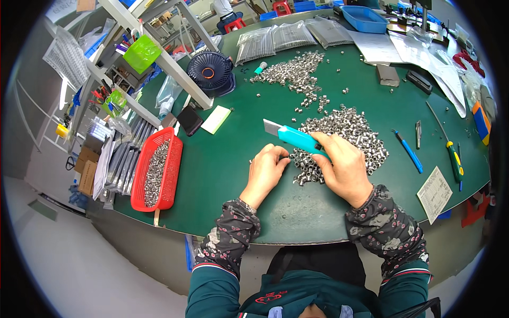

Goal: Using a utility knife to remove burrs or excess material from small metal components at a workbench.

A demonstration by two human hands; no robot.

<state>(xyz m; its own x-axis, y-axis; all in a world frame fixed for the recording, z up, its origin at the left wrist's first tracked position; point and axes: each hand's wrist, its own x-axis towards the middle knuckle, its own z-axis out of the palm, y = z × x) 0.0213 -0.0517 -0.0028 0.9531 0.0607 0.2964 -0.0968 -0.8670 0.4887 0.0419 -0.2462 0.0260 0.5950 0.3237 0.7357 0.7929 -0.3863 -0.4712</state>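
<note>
A teal utility knife [298,139] with its wide blade out is gripped in my right hand [344,164], the blade pointing to the far left. My left hand [266,169] is closed, with thumb and forefinger pinched together at the left edge of a heap of small metal sleeves [368,140]. Whatever sits in that pinch is too small to make out. The heap lies right in front of my hands and passes partly behind my right hand. Farther back, a looser spread of the same sleeves [294,71] lies on the green table [228,175].
To the left stand a red basket [175,175] of metal parts, a phone [189,121], a notepad [216,120] and a black fan [210,71]. On the right are a blue-handled tool [411,153], a screwdriver [454,161] and a printed slip [435,194]. Bagged rods [291,36] line the back.
</note>
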